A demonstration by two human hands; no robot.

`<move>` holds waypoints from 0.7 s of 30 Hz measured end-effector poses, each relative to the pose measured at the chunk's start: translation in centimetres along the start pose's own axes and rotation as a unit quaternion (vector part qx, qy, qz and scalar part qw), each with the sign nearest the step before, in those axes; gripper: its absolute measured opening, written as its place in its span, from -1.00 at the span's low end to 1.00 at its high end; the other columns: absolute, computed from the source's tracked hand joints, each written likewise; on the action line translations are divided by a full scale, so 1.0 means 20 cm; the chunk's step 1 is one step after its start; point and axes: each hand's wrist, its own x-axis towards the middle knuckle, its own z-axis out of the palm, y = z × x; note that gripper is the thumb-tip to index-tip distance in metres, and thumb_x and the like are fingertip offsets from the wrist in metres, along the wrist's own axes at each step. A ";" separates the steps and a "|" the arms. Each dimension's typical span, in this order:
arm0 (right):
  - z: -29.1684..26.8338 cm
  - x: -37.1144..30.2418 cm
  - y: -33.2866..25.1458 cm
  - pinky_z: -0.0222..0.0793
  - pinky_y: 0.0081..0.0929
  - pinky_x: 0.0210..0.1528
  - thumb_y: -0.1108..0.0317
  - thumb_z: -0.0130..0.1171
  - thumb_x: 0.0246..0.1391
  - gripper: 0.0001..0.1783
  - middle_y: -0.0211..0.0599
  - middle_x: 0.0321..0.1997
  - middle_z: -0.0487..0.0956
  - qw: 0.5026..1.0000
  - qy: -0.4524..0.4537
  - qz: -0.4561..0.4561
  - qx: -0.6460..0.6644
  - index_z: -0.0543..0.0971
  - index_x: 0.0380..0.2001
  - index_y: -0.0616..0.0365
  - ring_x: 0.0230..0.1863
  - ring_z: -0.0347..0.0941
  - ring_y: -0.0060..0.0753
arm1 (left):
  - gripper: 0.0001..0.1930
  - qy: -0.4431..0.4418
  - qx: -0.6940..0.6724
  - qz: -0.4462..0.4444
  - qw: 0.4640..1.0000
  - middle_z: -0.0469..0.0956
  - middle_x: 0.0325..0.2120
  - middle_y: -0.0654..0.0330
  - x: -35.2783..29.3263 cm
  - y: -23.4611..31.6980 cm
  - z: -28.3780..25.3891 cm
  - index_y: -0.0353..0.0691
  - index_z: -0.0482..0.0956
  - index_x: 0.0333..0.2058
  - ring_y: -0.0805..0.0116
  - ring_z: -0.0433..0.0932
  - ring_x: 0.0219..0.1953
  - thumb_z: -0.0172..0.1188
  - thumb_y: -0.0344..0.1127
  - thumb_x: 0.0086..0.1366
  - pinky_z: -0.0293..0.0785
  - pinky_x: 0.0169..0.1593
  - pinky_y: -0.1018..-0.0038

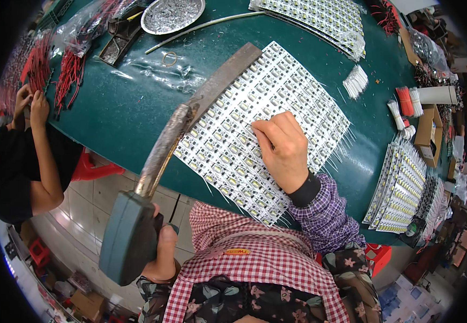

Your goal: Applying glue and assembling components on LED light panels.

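Note:
A white panel of small circuit boards (pixel 303 99), with pale components in rows and thin wires sticking out along its edges, lies on the green table. My left hand (pixel 164 247) grips a hand tool with a bulky blue-green handle (pixel 128 237) and a worn metal shaft (pixel 163 145). The shaft's far end meets a flat brown metal bar (pixel 225 78) along the panel's left edge; I cannot tell if they are joined. Above the panel's middle, my right hand (pixel 284 151) is closed in a pinch. Whatever its fingertips hold is too small or hidden to make out.
At the left, another person's hands (pixel 32 105) handle red wires (pixel 69 81). A metal dish (pixel 173 15) and stacked panels (pixel 325 21) sit at the back. Right are white wire bundles (pixel 356 82), more panels (pixel 397 185) and a cardboard box (pixel 430 134).

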 end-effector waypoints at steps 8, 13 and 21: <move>-0.15 -0.01 -0.04 0.46 -0.32 -0.31 0.72 0.22 -0.06 -0.70 -0.24 -0.39 0.56 0.999 -0.043 0.023 0.012 0.65 -0.22 0.24 -0.30 0.51 -0.19 | -0.53 -0.018 -0.036 -0.135 0.990 0.62 -0.10 -0.07 0.01 -0.03 0.09 -0.50 0.44 0.10 0.53 0.44 -0.58 0.25 -0.65 0.17 0.38 -0.52 0.59; -0.16 0.03 -0.03 0.43 -0.32 -0.33 0.66 0.30 -0.02 -0.82 -0.23 -0.43 0.53 0.999 -0.009 0.039 0.027 0.62 -0.31 0.23 -0.34 0.49 -0.18 | -0.54 -0.027 -0.077 -0.192 0.978 0.62 -0.08 -0.07 0.03 -0.03 0.17 -0.50 0.45 0.09 0.53 0.45 -0.56 0.27 -0.65 0.20 0.40 -0.49 0.57; -0.26 0.07 0.08 0.37 -0.28 -0.36 0.61 0.37 -0.08 -0.83 -0.22 -0.46 0.49 0.997 0.054 0.041 -0.029 0.57 -0.42 0.20 -0.38 0.44 -0.14 | -0.55 0.010 -0.135 -0.263 0.955 0.60 -0.08 -0.08 0.11 0.05 0.24 -0.50 0.45 0.08 0.53 0.41 -0.58 0.25 -0.64 0.19 0.31 -0.52 0.60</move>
